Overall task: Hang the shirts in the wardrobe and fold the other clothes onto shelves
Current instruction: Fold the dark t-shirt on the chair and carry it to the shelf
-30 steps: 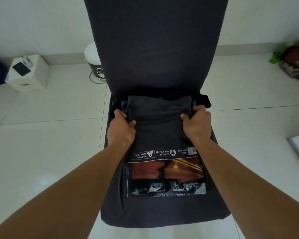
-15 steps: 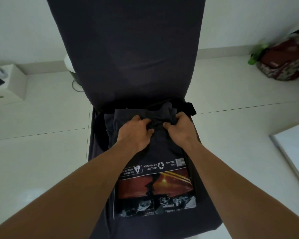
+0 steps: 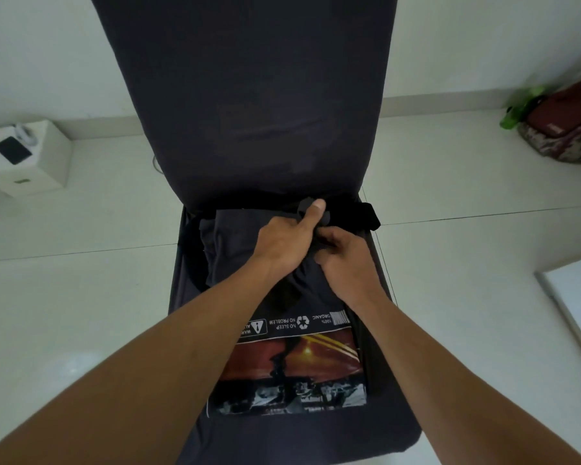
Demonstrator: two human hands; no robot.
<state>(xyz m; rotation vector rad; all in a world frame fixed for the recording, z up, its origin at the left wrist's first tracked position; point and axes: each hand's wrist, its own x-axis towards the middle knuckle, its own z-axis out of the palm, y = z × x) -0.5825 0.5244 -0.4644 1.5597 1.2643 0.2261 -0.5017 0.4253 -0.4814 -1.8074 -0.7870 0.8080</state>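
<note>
Head view: dark shirt [image 3: 292,364], orange print.

white box [image 3: 31,162], red bag [image 3: 565,129], green bottle [image 3: 517,113]

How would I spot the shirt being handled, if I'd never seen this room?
Find the tall dark chair in the middle of the tiled floor. On its seat lies a dark shirt, its far end bunched in the left hand and right hand. Unlike the plain chair cover, it bears an orange sunset print with white text.
</note>
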